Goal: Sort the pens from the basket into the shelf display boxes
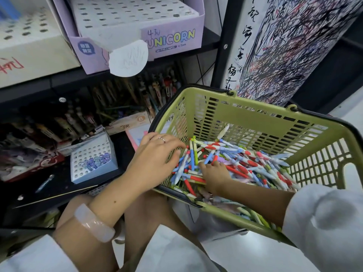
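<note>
Both our hands are down in the green basket: our left hand curls over several pens at the pile's edge, our right hand digs in, its grip hidden. We should gather one matching colour before reaching to the perforated blue box, then the purple UNICORN box.

Even, bright indoor light is seen across the upper shelf box and the basket, with no hard shadows. The lower shelf is left dim, and its contents are hard to resolve. Mild glare is shown on the pale floor and on the bracelet. Straight lines are bowed towards the edges by wide-angle distortion. The corners are slightly soft; the pens are rendered sharply.
</note>
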`<state>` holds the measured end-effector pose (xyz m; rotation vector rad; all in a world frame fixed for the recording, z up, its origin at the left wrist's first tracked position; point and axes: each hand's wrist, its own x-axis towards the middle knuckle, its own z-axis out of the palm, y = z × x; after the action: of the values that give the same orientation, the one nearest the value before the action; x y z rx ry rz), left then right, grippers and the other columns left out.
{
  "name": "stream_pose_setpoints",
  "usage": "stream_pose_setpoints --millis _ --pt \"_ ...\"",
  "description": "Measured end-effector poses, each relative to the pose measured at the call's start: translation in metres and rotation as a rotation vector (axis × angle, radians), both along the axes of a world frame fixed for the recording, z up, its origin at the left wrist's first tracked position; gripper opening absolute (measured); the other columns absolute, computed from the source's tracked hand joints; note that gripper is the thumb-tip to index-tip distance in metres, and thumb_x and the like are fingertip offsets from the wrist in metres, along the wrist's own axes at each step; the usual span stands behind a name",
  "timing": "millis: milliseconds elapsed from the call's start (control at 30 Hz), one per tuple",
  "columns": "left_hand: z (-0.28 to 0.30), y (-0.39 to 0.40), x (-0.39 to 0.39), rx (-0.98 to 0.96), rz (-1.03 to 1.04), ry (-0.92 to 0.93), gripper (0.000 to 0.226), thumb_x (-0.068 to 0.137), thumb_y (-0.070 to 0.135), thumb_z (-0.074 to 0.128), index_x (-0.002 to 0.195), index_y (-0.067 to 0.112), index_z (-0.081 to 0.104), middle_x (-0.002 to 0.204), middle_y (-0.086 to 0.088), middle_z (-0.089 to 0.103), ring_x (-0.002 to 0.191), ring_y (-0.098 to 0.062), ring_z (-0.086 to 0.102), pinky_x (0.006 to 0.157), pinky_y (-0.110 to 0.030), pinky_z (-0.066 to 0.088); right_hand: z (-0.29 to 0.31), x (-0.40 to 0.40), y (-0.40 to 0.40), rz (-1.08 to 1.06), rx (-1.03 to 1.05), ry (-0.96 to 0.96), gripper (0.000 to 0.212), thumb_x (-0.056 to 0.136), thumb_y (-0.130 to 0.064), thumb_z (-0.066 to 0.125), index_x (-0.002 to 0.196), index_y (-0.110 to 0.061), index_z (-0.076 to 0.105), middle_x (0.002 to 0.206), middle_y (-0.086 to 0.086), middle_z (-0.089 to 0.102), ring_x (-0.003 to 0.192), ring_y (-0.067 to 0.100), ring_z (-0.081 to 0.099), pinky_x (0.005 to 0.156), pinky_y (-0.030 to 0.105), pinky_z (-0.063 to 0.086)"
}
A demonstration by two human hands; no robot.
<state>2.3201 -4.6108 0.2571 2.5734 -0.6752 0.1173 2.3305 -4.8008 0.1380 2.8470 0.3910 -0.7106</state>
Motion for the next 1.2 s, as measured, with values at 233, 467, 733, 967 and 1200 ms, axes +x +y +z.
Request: stream_pose_setpoints --millis 233,467,733,967,1200 --pt "0.000 0.000 0.002 0.013 -0.012 0.007 0.020 0.092 0.016 0.051 0.103 0.021 0.066 0.107 0.010 0.066 0.107 -0.014 0.055 0.095 -0.017 0.012 0.040 0.012 -0.023 -0.050 0.241 0.069 0.043 0.090 -0.008 0.051 0.129 -0.014 0.036 0.095 0.010 0.060 0.084 0.028 0.060 0.058 0.032 0.045" --pt "0.005 -0.008 0.004 -0.126 0.036 0.154 0.021 0.094 0.018 0.048 0.106 0.020 0.065 0.093 0.018 0.052 0.095 -0.009 0.052 0.084 -0.008 0.026 0.116 0.016 -0.061 -0.611 1.272 0.460 0.031 0.091 0.001 0.049 0.116 -0.016 0.048 0.062 -0.004 0.053 0.044 0.004 0.046 0.040 0.015 0.038" --pt "0.022 -0.063 0.002 -0.859 0.175 1.091 0.056 0.081 0.050 0.059 0.122 0.012 0.052 0.111 -0.001 0.063 0.104 -0.016 0.059 0.095 -0.034 0.046 0.141 -0.003 -0.030 -0.573 1.453 0.499 0.033 0.090 0.007 0.046 0.110 -0.018 0.053 0.057 -0.002 0.048 0.042 0.007 0.042 0.038 0.017 0.036" --pt "0.027 -0.084 0.018 -1.404 0.654 1.051 0.019 0.096 0.017 0.046 0.082 0.006 0.050 0.074 -0.013 0.058 0.059 -0.023 0.059 0.054 -0.032 0.051 0.148 -0.015 -0.011 -0.281 1.259 0.156 0.027 0.096 -0.014 0.048 0.121 -0.024 0.052 0.086 -0.013 0.062 0.067 -0.006 0.060 0.066 0.011 0.048" --pt "0.027 -0.059 0.022 -1.491 0.694 1.022 0.015 0.096 0.014 0.043 0.082 0.012 0.043 0.055 -0.003 0.064 0.042 -0.013 0.060 0.042 -0.021 0.050 0.158 -0.021 -0.023 -0.179 1.300 0.013 0.052 0.088 0.018 0.024 0.103 -0.022 0.054 0.097 0.004 0.061 0.084 0.012 0.064 0.083 0.031 0.054"
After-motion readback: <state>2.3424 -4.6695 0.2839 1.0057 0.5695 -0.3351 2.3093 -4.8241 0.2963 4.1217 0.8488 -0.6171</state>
